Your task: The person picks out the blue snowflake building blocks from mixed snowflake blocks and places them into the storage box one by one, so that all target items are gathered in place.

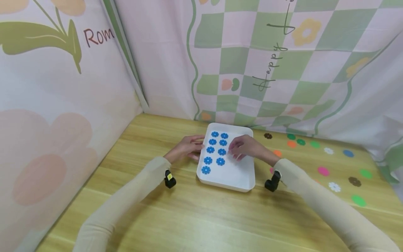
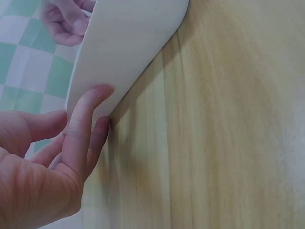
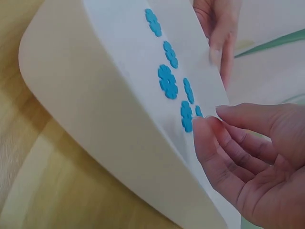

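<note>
A white rectangular tray (image 1: 234,176) lies on the table and holds several blue flower-shaped discs (image 1: 210,149) in two columns on its left side. Beside the tray's left wall is my left hand (image 1: 189,145); its fingertips touch the outer wall (image 2: 131,38) and its thumb is at the rim. My right hand (image 1: 245,147) hovers over the tray, just right of the second column. In the right wrist view its thumb and fingers are loosely bent near a blue disc (image 3: 186,117), with nothing visible between their tips.
Scattered on the table right of the tray are loose discs: green (image 1: 359,200), pink (image 1: 323,171), white (image 1: 334,187), brown (image 1: 354,181), orange (image 1: 291,144) and blue (image 1: 348,153). A checked curtain (image 1: 245,63) hangs behind the table; a printed cloth (image 1: 63,105) borders it on the left.
</note>
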The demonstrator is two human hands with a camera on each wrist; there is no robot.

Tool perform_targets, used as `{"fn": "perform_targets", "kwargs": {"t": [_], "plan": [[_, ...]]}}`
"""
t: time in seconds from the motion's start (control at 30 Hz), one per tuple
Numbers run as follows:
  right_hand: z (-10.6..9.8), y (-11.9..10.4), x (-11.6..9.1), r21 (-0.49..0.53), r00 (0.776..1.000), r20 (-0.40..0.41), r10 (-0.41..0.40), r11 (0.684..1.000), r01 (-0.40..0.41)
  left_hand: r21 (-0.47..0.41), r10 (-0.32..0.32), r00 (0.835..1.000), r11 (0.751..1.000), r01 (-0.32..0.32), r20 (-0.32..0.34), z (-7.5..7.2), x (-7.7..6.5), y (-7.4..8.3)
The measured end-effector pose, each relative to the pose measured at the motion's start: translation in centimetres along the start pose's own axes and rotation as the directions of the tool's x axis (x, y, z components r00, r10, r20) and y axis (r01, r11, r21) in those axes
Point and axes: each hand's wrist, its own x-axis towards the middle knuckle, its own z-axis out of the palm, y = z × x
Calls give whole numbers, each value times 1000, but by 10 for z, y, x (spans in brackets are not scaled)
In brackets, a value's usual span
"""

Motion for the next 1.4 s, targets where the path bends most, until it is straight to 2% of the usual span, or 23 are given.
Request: {"fn": "perform_targets", "kwargs": {"t": [0.27, 0.4, 0.6, 0.8, 1.07, 1.23, 1.4], "plan": [[-28, 14, -13, 16, 995, -60, -80, 997, 81, 4, -2, 1000, 1000, 2, -10, 0, 0, 2], [-41, 27, -22, 68, 988, -98, -119, 990, 126, -5, -1, 1000, 1000, 1, -7, -1, 0, 2], [-65, 51, -39, 119, 976, -160, -147, 979, 167, -4, -8, 1000, 1000, 8, -2, -1, -1, 2], [-98, 88, -50, 160, 962, -181, -205, 959, 234, -8, -8, 1000, 1000, 8, -9, -1, -2, 2], [-141, 133, -77, 79, 962, -213, -171, 978, 192, 4, 2, 1000, 1000, -2, 2, -1, -2, 2], [-158, 157, -93, 40, 953, -266, -145, 986, 161, 12, 8, 1000, 1000, -8, 4, 0, -3, 2], [-172, 172, -111, -24, 943, -314, -113, 994, 111, 4, 6, 1000, 1000, -6, 4, 0, -4, 2]]}}
